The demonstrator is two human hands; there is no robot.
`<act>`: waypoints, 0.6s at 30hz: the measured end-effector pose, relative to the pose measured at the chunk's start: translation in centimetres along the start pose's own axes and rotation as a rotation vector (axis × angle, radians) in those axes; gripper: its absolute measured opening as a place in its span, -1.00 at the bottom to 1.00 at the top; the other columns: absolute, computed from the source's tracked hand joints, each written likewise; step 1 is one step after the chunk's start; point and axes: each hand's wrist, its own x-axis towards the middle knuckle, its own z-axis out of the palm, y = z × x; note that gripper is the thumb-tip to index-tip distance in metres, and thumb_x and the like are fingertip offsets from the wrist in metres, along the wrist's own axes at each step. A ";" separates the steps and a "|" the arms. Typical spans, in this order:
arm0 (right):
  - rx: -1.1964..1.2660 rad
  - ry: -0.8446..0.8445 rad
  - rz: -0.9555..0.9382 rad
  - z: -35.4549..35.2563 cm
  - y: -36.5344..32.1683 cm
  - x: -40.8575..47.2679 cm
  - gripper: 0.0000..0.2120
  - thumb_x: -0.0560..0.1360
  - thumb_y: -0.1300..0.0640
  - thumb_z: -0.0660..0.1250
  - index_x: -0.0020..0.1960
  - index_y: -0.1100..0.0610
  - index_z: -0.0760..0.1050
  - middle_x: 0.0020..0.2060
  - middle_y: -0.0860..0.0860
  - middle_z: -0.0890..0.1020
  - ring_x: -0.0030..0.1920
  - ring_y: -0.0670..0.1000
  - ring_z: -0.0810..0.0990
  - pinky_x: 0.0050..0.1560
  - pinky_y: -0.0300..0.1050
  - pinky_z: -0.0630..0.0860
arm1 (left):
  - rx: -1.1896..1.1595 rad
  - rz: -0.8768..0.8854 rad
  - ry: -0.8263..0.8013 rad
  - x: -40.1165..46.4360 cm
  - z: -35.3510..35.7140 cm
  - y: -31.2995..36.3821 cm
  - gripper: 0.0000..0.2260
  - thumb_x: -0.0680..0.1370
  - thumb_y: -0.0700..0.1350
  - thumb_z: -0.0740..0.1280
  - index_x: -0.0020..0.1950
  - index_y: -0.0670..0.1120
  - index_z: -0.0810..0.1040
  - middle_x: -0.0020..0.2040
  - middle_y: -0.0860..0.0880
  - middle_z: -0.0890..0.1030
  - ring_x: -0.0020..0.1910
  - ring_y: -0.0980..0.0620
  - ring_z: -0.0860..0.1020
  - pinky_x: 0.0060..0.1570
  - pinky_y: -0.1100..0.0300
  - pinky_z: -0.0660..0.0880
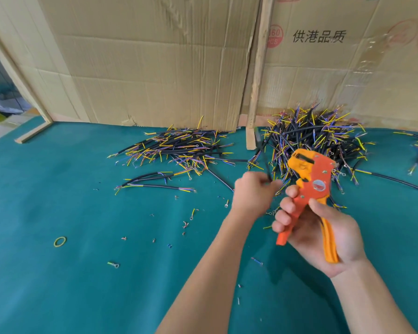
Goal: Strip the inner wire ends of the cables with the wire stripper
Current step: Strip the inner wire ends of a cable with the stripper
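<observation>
Evidently the work is set up as a flow: a big heap of cables [316, 141] lies at the far right of the green desk [58, 285], against the cardboard wall [155, 56], and a flatter pile of cables [179, 148] lies to its left, likely keeping finished and unfinished pieces apart, though which is which I cannot tell. The right hand [319, 232] grips the handles of the orange wire stripper [309, 186], head tilted up and towards the left so its mouth faces the other hand. The left hand [251, 189] is curled round one black cable [266, 165], blurred, held just beside the tool's head, probably to feed an inner wire end in. Small offcuts [185, 224] and a rubber band [60, 241] lie scattered on the near desk.
</observation>
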 end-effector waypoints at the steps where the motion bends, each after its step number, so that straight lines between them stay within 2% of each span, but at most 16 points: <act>1: 0.015 -0.040 -0.005 -0.2 -0.3 -0.1 -0.56 0.36 0.10 0.59 0.13 0.15 0.48 -0.17 0.08 0.52 -0.19 0.09 0.55 -0.08 0.00 0.58 | 0.058 0.034 -0.084 0.9 0.0 1.0 -0.61 0.57 0.08 0.39 -0.23 -0.23 0.55 -0.29 -0.18 0.58 -0.27 -0.12 0.43 -0.24 0.10 0.40; 3: 0.019 -0.058 -0.002 -0.6 -0.4 -0.2 -0.57 0.39 0.11 0.57 0.15 0.16 0.48 -0.15 0.09 0.52 -0.17 0.11 0.55 -0.06 0.01 0.58 | 0.134 0.097 -0.174 2.0 -0.8 1.7 -0.68 0.59 0.07 0.36 -0.11 -0.18 0.64 -0.19 -0.14 0.66 -0.15 -0.12 0.59 -0.11 0.08 0.52; 4: 0.008 -0.035 0.003 -0.7 -0.2 -0.1 -0.57 0.37 0.11 0.58 0.14 0.16 0.50 -0.15 0.10 0.52 -0.17 0.12 0.55 -0.06 0.02 0.58 | 0.193 0.124 -0.151 2.3 -1.8 1.2 -0.78 0.60 0.00 0.34 -0.01 -0.14 0.67 -0.08 -0.13 0.69 -0.04 -0.14 0.63 0.00 0.05 0.56; 5: -0.005 -0.005 0.009 -0.8 0.0 0.0 -0.56 0.35 0.12 0.60 0.13 0.16 0.51 -0.15 0.11 0.52 -0.17 0.13 0.55 -0.06 0.04 0.59 | 0.287 0.138 -0.090 2.5 -3.0 0.2 -0.83 0.58 -0.10 0.32 0.08 -0.09 0.68 0.02 -0.13 0.69 0.05 -0.15 0.62 0.09 0.03 0.55; 8: -0.031 0.067 0.036 -0.9 0.8 0.4 -0.54 0.30 0.16 0.63 0.11 0.19 0.54 -0.14 0.14 0.52 -0.17 0.17 0.55 -0.07 0.08 0.59 | 0.600 0.062 0.125 2.2 -8.4 -4.5 -0.67 0.49 -0.27 0.26 0.18 -0.04 0.64 0.18 -0.13 0.63 0.20 -0.19 0.55 0.15 0.00 0.52; 10: -0.034 0.084 0.056 -0.8 1.2 0.7 -0.55 0.29 0.17 0.64 0.10 0.20 0.55 -0.14 0.16 0.52 -0.17 0.18 0.56 -0.07 0.09 0.59 | 0.753 -0.005 0.186 1.5 -12.0 -8.2 -0.73 0.51 -0.24 0.29 0.15 -0.06 0.66 0.15 -0.15 0.61 0.20 -0.22 0.54 0.13 -0.02 0.51; 12: -0.042 0.090 0.075 -0.4 1.6 0.9 -0.55 0.29 0.18 0.64 0.09 0.21 0.56 -0.14 0.18 0.53 -0.18 0.19 0.56 -0.07 0.10 0.60 | 0.829 0.018 0.180 0.7 -14.2 -10.5 -0.80 0.57 -0.16 0.32 0.12 -0.05 0.68 0.09 -0.14 0.61 0.18 -0.22 0.53 0.13 -0.05 0.50; 16: -0.072 0.080 0.116 0.2 2.2 0.9 -0.54 0.28 0.18 0.65 0.10 0.20 0.55 -0.14 0.19 0.53 -0.17 0.21 0.56 -0.07 0.11 0.59 | 0.831 0.126 0.246 -0.1 -15.1 -11.8 -0.88 0.58 -0.13 0.39 0.03 -0.02 0.71 -0.03 -0.04 0.63 0.10 -0.15 0.56 0.08 -0.01 0.44; 18: -0.087 0.070 0.137 0.4 2.4 0.9 -0.52 0.29 0.19 0.65 0.12 0.21 0.53 -0.14 0.20 0.52 -0.17 0.22 0.55 -0.07 0.13 0.58 | 0.740 0.153 0.291 0.0 -15.0 -11.7 -0.93 0.55 -0.16 0.41 -0.03 -0.06 0.70 -0.07 -0.05 0.64 0.04 -0.17 0.58 0.08 -0.02 0.46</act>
